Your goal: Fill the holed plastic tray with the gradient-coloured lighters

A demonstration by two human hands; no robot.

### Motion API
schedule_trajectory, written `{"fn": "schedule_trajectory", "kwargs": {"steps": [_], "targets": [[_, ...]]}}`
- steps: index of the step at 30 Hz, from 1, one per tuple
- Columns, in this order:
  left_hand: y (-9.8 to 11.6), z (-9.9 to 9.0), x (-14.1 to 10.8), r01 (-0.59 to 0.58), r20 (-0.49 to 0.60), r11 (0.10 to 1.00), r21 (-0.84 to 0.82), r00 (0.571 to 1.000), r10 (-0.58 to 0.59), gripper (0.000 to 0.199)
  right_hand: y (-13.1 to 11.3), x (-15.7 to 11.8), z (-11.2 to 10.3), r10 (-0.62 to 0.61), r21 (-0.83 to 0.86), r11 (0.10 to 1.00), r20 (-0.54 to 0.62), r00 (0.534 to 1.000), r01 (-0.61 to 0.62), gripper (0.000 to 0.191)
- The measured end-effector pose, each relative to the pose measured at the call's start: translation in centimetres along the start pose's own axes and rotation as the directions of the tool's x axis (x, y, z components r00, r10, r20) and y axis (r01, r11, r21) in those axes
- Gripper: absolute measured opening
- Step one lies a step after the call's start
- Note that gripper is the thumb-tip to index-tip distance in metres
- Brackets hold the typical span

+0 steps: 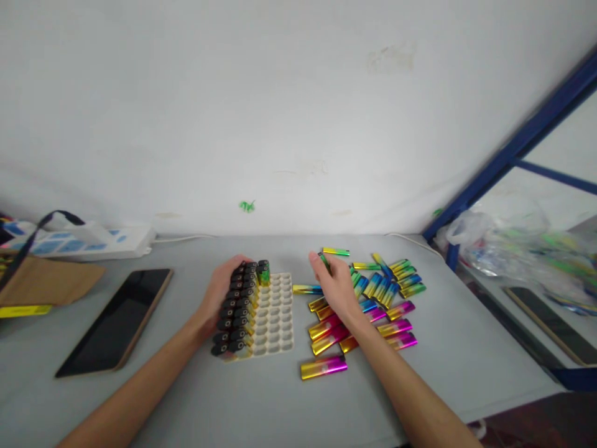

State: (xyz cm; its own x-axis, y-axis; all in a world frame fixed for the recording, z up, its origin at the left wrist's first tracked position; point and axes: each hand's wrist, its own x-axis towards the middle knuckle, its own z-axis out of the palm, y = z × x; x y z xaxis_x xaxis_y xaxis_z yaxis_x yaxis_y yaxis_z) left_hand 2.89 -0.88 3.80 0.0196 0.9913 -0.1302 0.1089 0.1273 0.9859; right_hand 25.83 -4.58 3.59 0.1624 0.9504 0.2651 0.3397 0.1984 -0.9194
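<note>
Working across a grey counter [186, 398], draw from the loose pile [392, 289], spread flat on the right. Leave the dark tablet [116, 323] alone, well off to the left. Feed the white tray [280, 323], set mid-counter, filled on its left with black-topped lighters [239, 312] standing upright, bare on its right. Steady it with the left hand [214, 295], curled along the left side of that block; cannot tell, with fingers partly hidden, whether grasping tray, lighters or neither. Bring over the right hand [338, 286], fingers closed on one greenish lighter [324, 261], mostly covered, just right of the tray. Turn it vertical, black top up, before crossing the rim, then lower straight down without knocking any neighbour. Mind the blue-and-yellow stray [306, 289], lying at the tray's right edge, perhaps touching; better picked up early, to avoid snagging a sleeve or shifting the tray. Line up beside the lone green one [264, 274], upright at the far end of its row, and judge the cell [263, 290] just nearer as the likeliest fit.
</note>
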Motion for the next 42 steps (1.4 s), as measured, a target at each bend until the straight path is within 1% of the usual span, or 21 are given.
{"fn": "schedule_trajectory", "kwargs": {"steps": [2, 5, 9, 14, 17, 18, 20, 22, 24, 27, 30, 32, 34, 36, 38, 40, 42], "targets": [[0.2, 0.0, 0.0, -0.013, -0.031, 1.0, -0.011, 0.999, 0.013, 0.031, 0.0, -0.1, -0.1, -0.039, -0.109, 0.993, -0.006, 0.999, 0.039, 0.05], [0.5, 0.1, -0.1, -0.011, -0.041, 1.0, 0.011, 0.999, 0.012, 0.03, 0.0, -0.3, -0.1, -0.055, -0.17, 0.984, 0.013, 0.998, 0.057, 0.042], [0.2, 0.1, 0.2, -0.028, -0.045, 1.0, 0.009, 0.999, 0.028, 0.029, 0.1, -0.4, 0.1, -0.066, -0.204, 0.976, 0.034, 0.997, 0.072, 0.036], [-1.2, -0.3, 0.7, -0.027, -0.003, 0.999, -0.041, 1.0, 0.027, 0.029, -0.1, -0.6, 0.5, -0.056, -0.198, 0.978, 0.061, 0.997, 0.067, 0.042], [-1.5, -0.4, 0.8, -0.024, 0.02, 0.998, -0.063, 0.999, 0.025, 0.029, -0.3, -0.7, 0.7, -0.061, -0.174, 0.981, 0.123, 0.991, 0.082, 0.038], [-1.5, -0.4, 0.8, -0.03, 0.02, 0.998, -0.061, 0.999, 0.031, 0.029, -0.3, -0.8, 0.8, -0.085, -0.178, 0.978, 0.159, 0.984, 0.113, 0.036], [-1.3, -0.4, 0.7, -0.056, 0.011, 0.997, -0.05, 0.998, 0.056, 0.029, -0.3, -0.9, 0.9, -0.178, -0.204, 0.953, 0.226, 0.958, 0.225, 0.032], [-1.0, -0.2, 0.6, -0.079, -0.002, 0.996, -0.042, 0.997, 0.079, 0.029, -0.4, -1.0, 1.0, -0.285, -0.258, 0.902, 0.248, 0.926, 0.346, 0.03], [-0.8, -0.1, 0.5, -0.088, -0.006, 0.995, -0.051, 0.996, 0.088, 0.03, -0.7, -1.2, 1.2, -0.32, -0.311, 0.865, 0.262, 0.91, 0.394, 0.033], [-0.7, 0.0, 0.4, -0.072, -0.003, 0.992, -0.107, 0.997, 0.072, 0.03, -1.3, -1.3, 1.7, -0.265, -0.345, 0.871, 0.27, 0.926, 0.35, 0.042], [-0.6, 0.2, 0.2, -0.084, -0.021, 0.989, -0.122, 0.996, 0.082, 0.03, -1.5, -1.5, 2.4, -0.227, -0.296, 0.907, 0.257, 0.939, 0.3, 0.043], [-0.4, 0.2, 0.1, -0.105, -0.036, 0.99, -0.097, 0.994, 0.102, 0.032, -1.3, -1.5, 2.8, -0.22, -0.255, 0.92, 0.293, 0.93, 0.298, 0.041], [-0.3, 0.3, 0.0, -0.117, -0.031, 0.99, -0.081, 0.993, 0.115, 0.033, -1.0, -1.5, 3.2, -0.228, -0.26, 0.91, 0.337, 0.913, 0.323, 0.039], [-0.2, 0.2, 0.0, -0.126, -0.018, 0.989, -0.082, 0.992, 0.125, 0.033, -0.8, -1.3, 3.5, -0.251, -0.313, 0.873, 0.368, 0.895, 0.373, 0.036], [-0.3, 0.2, 0.1, -0.138, -0.019, 0.987, -0.086, 0.99, 0.137, 0.034, -0.8, -1.1, 3.9, -0.279, -0.391, 0.81, 0.397, 0.874, 0.436, 0.033], [-0.5, 0.2, 0.2, -0.141, -0.024, 0.986, -0.095, 0.99, 0.139, 0.035, -1.2, -1.1, 4.4, -0.298, -0.481, 0.723, 0.43, 0.852, 0.496, 0.03], [-0.7, 0.1, 0.4, -0.138, -0.029, 0.985, -0.107, 0.99, 0.136, 0.035, -1.6, -1.2, 5.0, -0.295, -0.571, 0.629, 0.453, 0.841, 0.528, 0.031]]}}
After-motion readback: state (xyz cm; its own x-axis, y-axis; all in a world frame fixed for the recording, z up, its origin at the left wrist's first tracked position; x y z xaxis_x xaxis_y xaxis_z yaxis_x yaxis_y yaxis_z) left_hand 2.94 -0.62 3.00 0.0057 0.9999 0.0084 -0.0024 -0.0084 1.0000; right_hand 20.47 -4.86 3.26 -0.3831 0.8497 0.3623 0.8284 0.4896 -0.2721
